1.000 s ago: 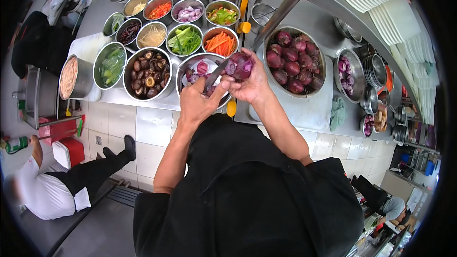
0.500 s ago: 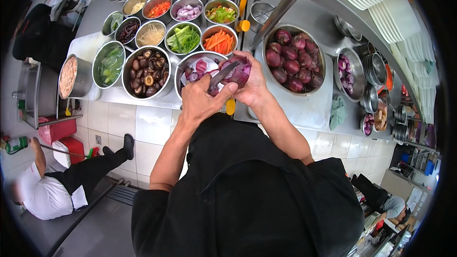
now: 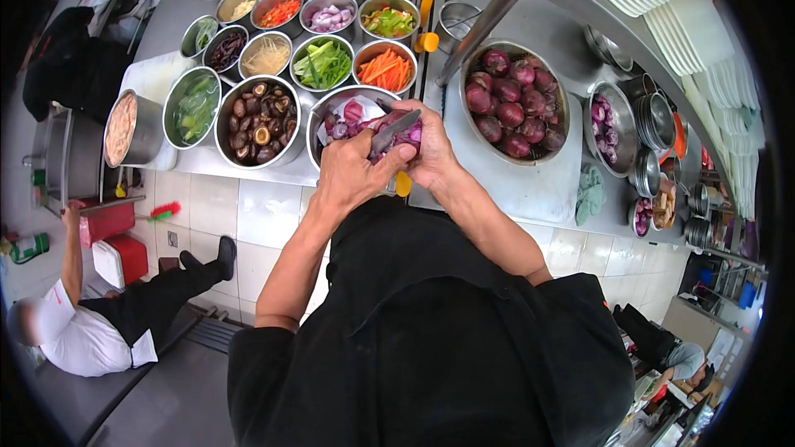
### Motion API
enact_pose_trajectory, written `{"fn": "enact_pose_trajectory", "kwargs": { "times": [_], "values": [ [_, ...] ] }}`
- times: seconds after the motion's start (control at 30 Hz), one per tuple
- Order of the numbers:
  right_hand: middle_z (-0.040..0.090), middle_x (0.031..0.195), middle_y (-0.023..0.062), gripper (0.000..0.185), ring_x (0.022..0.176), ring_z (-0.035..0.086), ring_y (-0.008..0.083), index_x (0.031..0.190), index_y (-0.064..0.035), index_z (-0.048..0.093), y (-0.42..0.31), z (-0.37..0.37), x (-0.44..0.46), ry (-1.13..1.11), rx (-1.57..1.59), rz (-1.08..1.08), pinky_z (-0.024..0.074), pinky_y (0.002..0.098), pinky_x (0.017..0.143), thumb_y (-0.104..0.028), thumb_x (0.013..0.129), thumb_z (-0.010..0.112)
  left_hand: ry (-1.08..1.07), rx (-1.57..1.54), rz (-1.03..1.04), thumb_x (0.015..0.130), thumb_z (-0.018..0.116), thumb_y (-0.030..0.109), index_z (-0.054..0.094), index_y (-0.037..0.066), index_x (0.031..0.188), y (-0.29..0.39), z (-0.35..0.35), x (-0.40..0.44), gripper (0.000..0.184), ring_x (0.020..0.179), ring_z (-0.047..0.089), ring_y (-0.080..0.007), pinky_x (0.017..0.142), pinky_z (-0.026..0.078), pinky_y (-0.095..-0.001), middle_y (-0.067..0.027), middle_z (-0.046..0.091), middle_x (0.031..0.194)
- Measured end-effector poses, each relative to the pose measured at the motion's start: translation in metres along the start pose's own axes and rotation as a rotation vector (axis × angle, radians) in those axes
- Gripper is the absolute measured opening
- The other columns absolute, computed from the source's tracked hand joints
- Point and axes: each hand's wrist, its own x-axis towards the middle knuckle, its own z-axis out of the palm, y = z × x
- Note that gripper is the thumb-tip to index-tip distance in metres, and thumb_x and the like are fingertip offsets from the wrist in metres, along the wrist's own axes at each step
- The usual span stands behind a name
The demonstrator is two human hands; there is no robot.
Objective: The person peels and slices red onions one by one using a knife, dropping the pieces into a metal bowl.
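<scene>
My left hand (image 3: 354,167) is closed around a knife, its thumb along the blade. The knife blade (image 3: 397,131) points up and right, lying against a red onion (image 3: 413,137). My right hand (image 3: 432,149) grips that onion from the right side, fingers curled over it. Both hands are over the near edge of a metal bowl (image 3: 311,134), where onion peels (image 3: 354,110) and a white sheet-like piece show. The knife's handle is hidden in my left hand, and much of the onion is covered by the blade and fingers.
A perforated bowl of whole red onions (image 3: 507,103) stands on a white board at the right. Mushrooms (image 3: 258,122) and several tins of cut vegetables fill the left. Peeled onions (image 3: 604,128) sit farther right, near a metal post (image 3: 489,25). A person (image 3: 91,327) is at lower left.
The blade and onion have shifted slightly lower between my hands, and more peel shows in the bowl. At lower left, the person's arm has risen toward the counter frame.
</scene>
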Motion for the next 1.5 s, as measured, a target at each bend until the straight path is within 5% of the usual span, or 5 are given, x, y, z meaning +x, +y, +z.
{"fn": "enact_pose_trajectory", "kwargs": {
  "times": [0.17, 0.5, 0.8, 1.3, 1.5],
  "values": [
    [0.062, 0.070, 0.0025, 0.029, 0.055, 0.055, 0.0139, 0.080, -0.0095, 0.063, 0.000, -0.001, -0.005, -0.025, -0.122, -0.030, 0.0366, 0.0281, 0.044, -0.038, 0.082, 0.059, 0.009, -0.072, -0.023, 0.085, 0.062, 0.058, 0.062, -0.004, 0.070, -0.010, 0.008, -0.003, 0.064, 0.051, 0.062, -0.0373, 0.050, 0.048, -0.0424, -0.0207, 0.058, 0.054],
    [0.062, 0.093, 0.0061, 0.044, 0.064, 0.054, 0.0058, 0.098, -0.0039, 0.060, -0.008, -0.014, -0.004, -0.491, -0.294, -0.149, 0.0336, 0.0148, 0.040, -0.046, 0.092, 0.049, 0.092, -0.269, -0.096, 0.093, 0.061, 0.045, 0.061, -0.003, 0.065, -0.004, 0.009, -0.009, 0.056, 0.043, 0.053, -0.0191, 0.046, 0.043, -0.0352, -0.0123, 0.051, 0.047],
    [0.062, 0.078, 0.0048, 0.034, 0.065, 0.059, 0.0134, 0.091, -0.0084, 0.058, 0.011, -0.006, 0.005, -0.188, -0.221, -0.361, 0.0495, 0.0284, 0.060, -0.041, 0.091, 0.051, 0.298, -0.281, -0.115, 0.095, 0.058, 0.043, 0.061, -0.002, 0.065, -0.004, 0.021, -0.010, 0.054, 0.043, 0.054, -0.0193, 0.047, 0.044, -0.0337, -0.0102, 0.054, 0.049],
    [0.056, 0.065, 0.0027, 0.047, 0.054, 0.055, 0.0175, 0.082, -0.0132, 0.056, -0.004, -0.002, 0.015, -0.081, 0.018, -0.217, 0.0403, 0.0260, 0.046, -0.059, 0.091, 0.047, 0.349, -0.385, 0.082, 0.091, 0.066, 0.032, 0.059, 0.000, 0.063, 0.008, 0.024, -0.028, 0.043, 0.043, 0.056, -0.0249, 0.043, 0.043, -0.0339, -0.0150, 0.055, 0.052],
    [0.061, 0.072, 0.0078, 0.055, 0.055, 0.057, 0.0238, 0.083, -0.0099, 0.060, -0.015, -0.014, 0.012, -0.117, 0.040, -0.131, 0.0367, 0.0254, 0.039, -0.062, 0.089, 0.045, 0.166, 0.234, -0.221, 0.091, 0.062, 0.042, 0.061, -0.001, 0.065, -0.026, -0.013, -0.016, 0.050, 0.056, 0.063, -0.0397, 0.053, 0.048, -0.0450, -0.0209, 0.061, 0.057]
  ]
}}
